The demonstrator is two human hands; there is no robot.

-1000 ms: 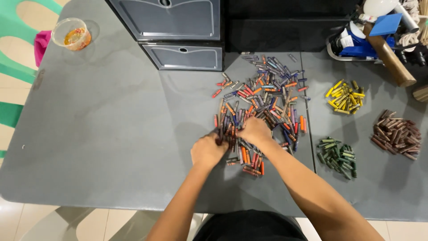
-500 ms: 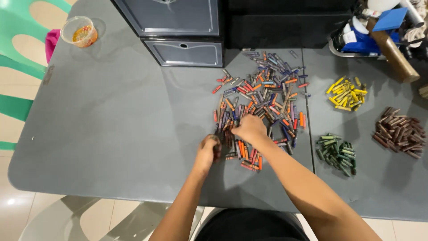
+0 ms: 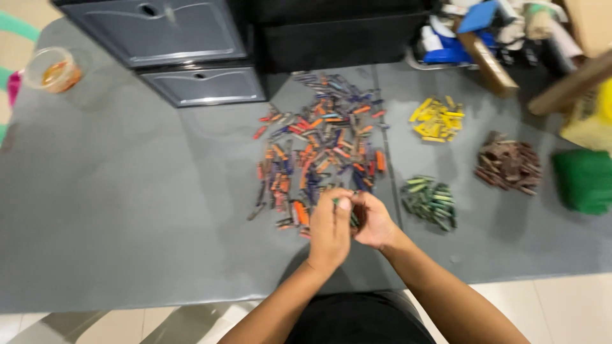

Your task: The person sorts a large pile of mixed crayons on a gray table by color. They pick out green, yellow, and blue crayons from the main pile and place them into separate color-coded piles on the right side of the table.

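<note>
My left hand (image 3: 330, 230) and right hand (image 3: 373, 220) meet at the near edge of the mixed crayon pile (image 3: 319, 150), fingers curled together around a few dark green crayons (image 3: 352, 218) pinched between them. Just right of that pile lies the green heap (image 3: 429, 202); beyond it the yellow heap (image 3: 437, 119), and farther right the brown heap (image 3: 508, 164). All rest on the grey table (image 3: 127, 210).

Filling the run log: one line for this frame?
left hand: pinching small dark piece | right hand: cupped beside it | mixed pile: just ahead | green pile: to right | grey table
</note>
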